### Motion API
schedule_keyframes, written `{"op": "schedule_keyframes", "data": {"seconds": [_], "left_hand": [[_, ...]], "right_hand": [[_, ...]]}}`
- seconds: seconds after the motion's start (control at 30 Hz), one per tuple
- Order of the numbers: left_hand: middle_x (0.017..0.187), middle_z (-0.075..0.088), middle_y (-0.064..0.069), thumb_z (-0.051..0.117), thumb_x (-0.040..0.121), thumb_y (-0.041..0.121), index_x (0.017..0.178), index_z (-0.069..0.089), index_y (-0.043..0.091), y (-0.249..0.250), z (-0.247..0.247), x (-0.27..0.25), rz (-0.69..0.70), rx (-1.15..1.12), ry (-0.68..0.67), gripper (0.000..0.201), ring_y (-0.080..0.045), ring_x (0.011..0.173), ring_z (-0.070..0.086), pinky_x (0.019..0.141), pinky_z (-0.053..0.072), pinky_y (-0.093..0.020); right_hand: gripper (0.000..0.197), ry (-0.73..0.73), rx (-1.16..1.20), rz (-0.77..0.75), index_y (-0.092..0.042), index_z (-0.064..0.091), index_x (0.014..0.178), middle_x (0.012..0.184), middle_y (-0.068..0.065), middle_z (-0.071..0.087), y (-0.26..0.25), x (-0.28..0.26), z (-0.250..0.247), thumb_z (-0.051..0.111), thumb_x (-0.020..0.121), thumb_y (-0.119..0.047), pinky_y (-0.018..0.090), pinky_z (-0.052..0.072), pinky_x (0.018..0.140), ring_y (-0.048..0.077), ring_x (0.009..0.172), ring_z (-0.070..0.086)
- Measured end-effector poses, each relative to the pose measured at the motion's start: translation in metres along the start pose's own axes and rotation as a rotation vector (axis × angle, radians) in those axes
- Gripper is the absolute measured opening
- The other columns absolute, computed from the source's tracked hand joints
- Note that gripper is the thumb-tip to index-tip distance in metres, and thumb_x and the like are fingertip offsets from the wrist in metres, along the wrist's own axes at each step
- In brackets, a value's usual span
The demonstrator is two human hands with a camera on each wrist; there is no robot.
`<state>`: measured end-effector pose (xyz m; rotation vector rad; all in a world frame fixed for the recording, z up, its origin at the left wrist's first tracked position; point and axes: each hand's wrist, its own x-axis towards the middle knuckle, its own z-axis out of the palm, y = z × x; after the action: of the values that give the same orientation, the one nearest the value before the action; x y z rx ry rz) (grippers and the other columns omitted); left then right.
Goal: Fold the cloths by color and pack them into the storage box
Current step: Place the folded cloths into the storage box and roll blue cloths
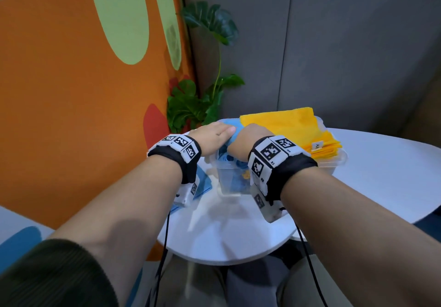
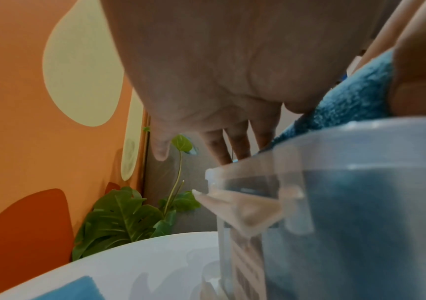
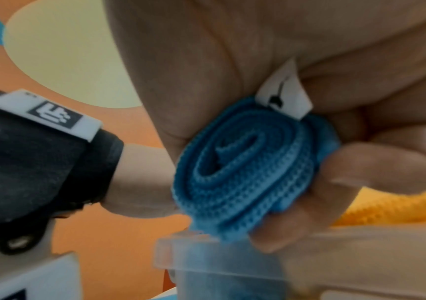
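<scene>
Spare blue cloth (image 1: 202,184) — flat on the white table (image 1: 370,163), left of the box, apparently awaiting folding. Left hand (image 1: 211,137) — fingers straight, flat on the rolled blue cloth (image 3: 245,172), likely steadying it. Right hand (image 1: 245,143) — fingers curled round that roll, which sits in its palm just above the storage box (image 1: 331,162) rim, apparently for lowering in. Yellow cloths (image 1: 298,128) — folded and stacked on the box's right side.

Ribbed blue cloth (image 3: 242,174), clear plastic box (image 2: 335,192)
</scene>
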<state>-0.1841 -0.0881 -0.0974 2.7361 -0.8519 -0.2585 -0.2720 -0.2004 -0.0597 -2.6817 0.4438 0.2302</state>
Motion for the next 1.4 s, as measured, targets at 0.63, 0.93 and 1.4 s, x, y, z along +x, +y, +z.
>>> {"op": "schedule_keyframes", "data": {"seconds": [0.63,0.93,1.4], "left_hand": [[0.151,0.035,0.004,0.023,0.104,0.035,0.143,0.043,0.023,-0.028,0.009,0.018,0.027,0.088,-0.042,0.046,-0.020,0.140,0.024,0.115,0.020,-0.045],[0.151,0.033,0.007,0.023,0.104,0.036,0.142,0.044,0.024,-0.027,0.007,0.020,0.060,0.167,-0.084,0.045,-0.018,0.139,0.028,0.115,0.021,-0.038],[0.134,0.049,0.013,0.029,0.100,0.041,0.126,0.051,0.043,-0.008,-0.004,0.014,0.093,0.229,0.056,0.034,-0.020,0.130,0.034,0.104,0.027,-0.059]], "right_hand": [[0.030,0.223,-0.295,-0.261,-0.017,0.047,0.120,0.114,0.005,0.055,-0.003,0.009,0.027,0.051,0.090,-0.021,0.033,0.035,0.075,0.024,0.099,0.055],[0.042,0.247,-0.342,-0.336,-0.018,0.058,0.109,0.087,0.001,0.059,0.008,0.006,0.037,0.035,0.096,-0.051,0.030,0.034,0.064,0.021,0.085,0.054],[0.062,0.183,-0.228,-0.221,-0.021,0.051,0.125,0.129,0.008,0.037,0.016,0.001,0.060,0.047,0.084,-0.067,0.040,0.041,0.085,0.029,0.112,0.041]]}}
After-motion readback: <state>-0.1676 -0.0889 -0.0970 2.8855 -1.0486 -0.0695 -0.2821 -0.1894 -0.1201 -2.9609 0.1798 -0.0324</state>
